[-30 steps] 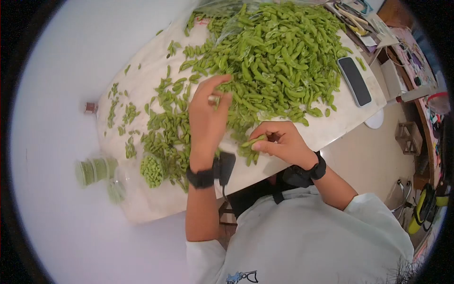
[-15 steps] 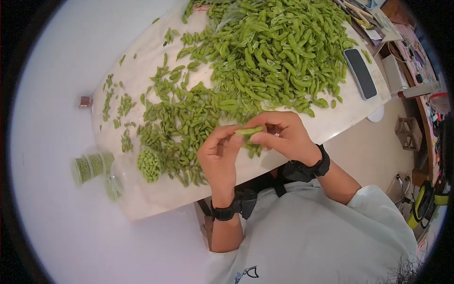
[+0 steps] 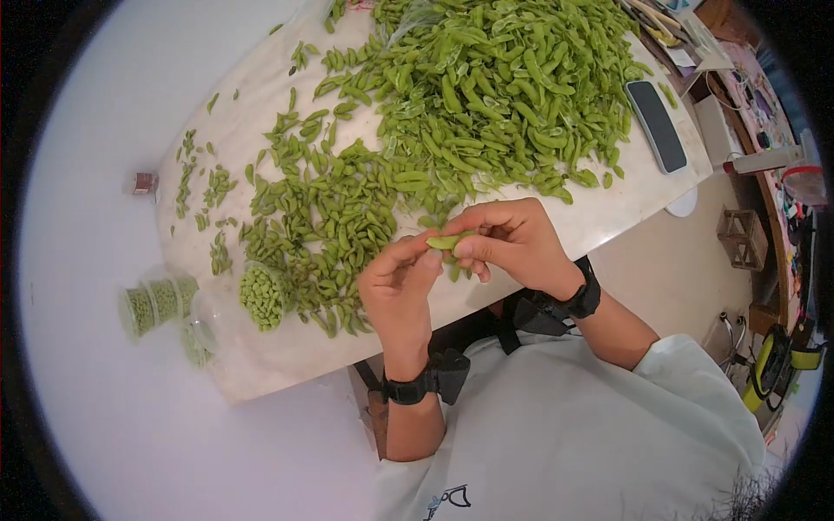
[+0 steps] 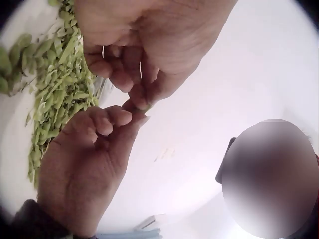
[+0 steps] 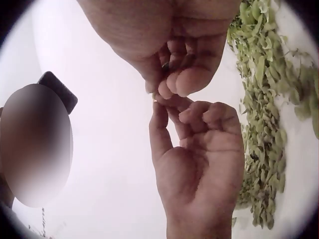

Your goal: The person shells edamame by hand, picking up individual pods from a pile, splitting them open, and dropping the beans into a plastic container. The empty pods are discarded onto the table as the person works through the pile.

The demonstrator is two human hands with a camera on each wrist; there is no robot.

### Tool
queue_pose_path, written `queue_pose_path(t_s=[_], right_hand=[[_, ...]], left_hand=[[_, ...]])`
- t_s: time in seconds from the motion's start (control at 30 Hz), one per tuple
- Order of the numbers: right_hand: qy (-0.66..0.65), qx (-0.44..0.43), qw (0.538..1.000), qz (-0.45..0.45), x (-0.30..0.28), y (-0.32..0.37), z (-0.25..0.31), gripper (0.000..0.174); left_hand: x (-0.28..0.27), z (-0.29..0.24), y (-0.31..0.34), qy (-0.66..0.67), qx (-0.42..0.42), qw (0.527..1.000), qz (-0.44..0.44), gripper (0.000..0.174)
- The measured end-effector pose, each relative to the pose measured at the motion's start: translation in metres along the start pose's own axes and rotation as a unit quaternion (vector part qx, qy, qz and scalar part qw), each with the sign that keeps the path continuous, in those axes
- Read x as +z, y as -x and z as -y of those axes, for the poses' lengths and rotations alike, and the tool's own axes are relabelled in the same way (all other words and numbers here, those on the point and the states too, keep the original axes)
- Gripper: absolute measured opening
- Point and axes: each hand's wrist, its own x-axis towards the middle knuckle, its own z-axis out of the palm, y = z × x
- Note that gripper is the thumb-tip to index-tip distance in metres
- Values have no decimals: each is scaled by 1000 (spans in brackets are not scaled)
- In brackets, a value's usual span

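Head view: container (image 3: 286,293) full of green beans (image 3: 261,299).

The left hand (image 3: 398,288) and right hand (image 3: 521,243) meet, fingertips pinching.

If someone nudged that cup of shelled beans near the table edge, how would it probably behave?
The cup looks full to the brim, so a bump would likely spill some beans. That load probably makes it fairly heavy for its size. Pods lying close on one side might slow a slide that way.
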Motion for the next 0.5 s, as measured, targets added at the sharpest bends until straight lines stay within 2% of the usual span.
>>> queue_pose_path(t_s=[0.4, 0.5], right_hand=[[-1, 7, 1000, 10, 0, 1, -4, 16], [48, -8, 999, -2, 1, 2, -3, 15]], left_hand=[[-3, 0, 1, -13, 5, 1000, 18, 19], [0, -1, 0, -25, 4, 1000, 15, 18]])
